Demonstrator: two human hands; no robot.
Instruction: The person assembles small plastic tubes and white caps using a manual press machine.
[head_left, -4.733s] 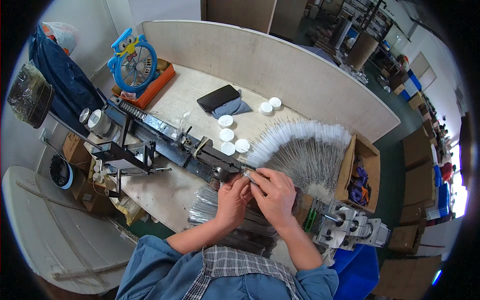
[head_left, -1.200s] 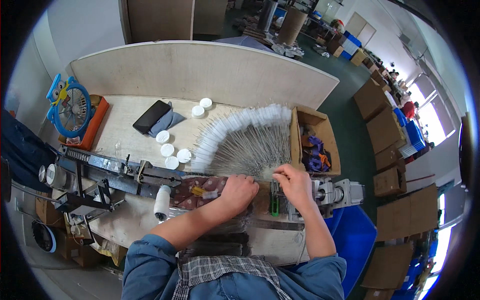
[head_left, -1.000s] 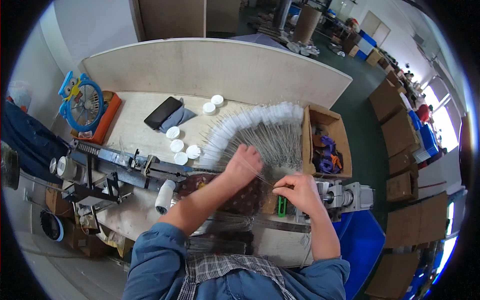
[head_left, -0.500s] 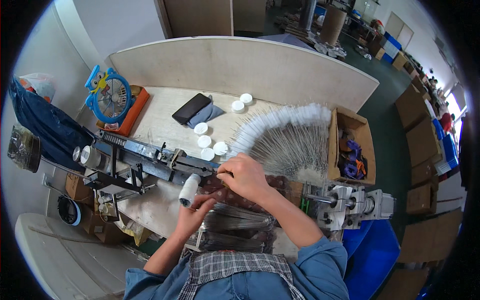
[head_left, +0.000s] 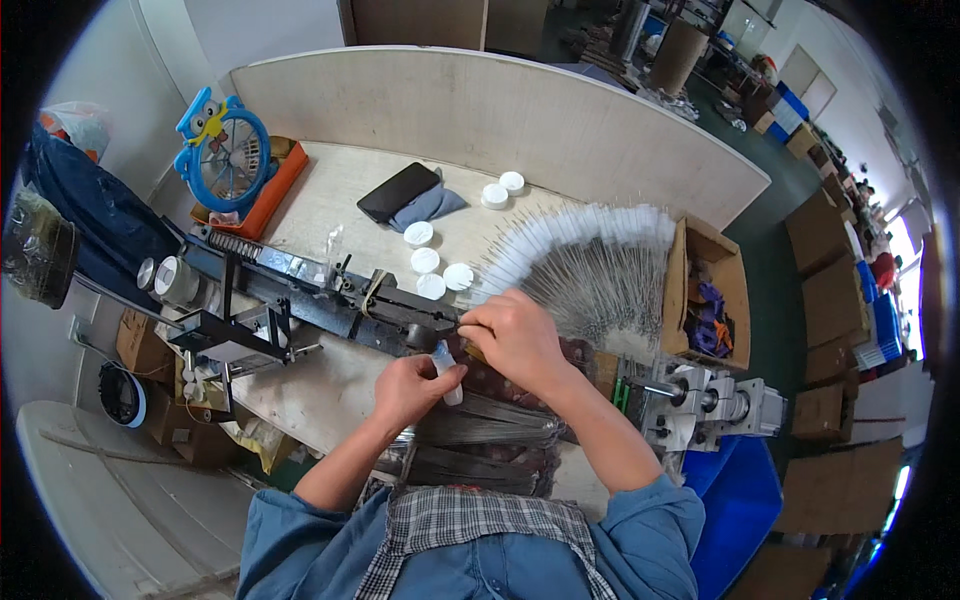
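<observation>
My left hand is closed around a small white cylinder with a translucent, bluish upper end, which it holds tilted in front of the machine. The thumb lies along its side and the fingers hide part of it. My right hand is pinched at the right end of the dark metal machine rail; what its fingertips hold is hidden. A round dark knob sits between the two hands. Below them lie bundles of thin metal wires. Behind my right hand, white-tipped wire brushes spread in a fan.
White round caps and a black phone on grey cloth lie behind the rail. A blue fan stands at the orange tray. At right are a cardboard box, a motor unit and a blue bin.
My left hand has moved right and up, closer to my right hand, and its white cylinder is now turned and mostly covered. My right hand stays pinched at the rail end. The whole view shifted slightly.
</observation>
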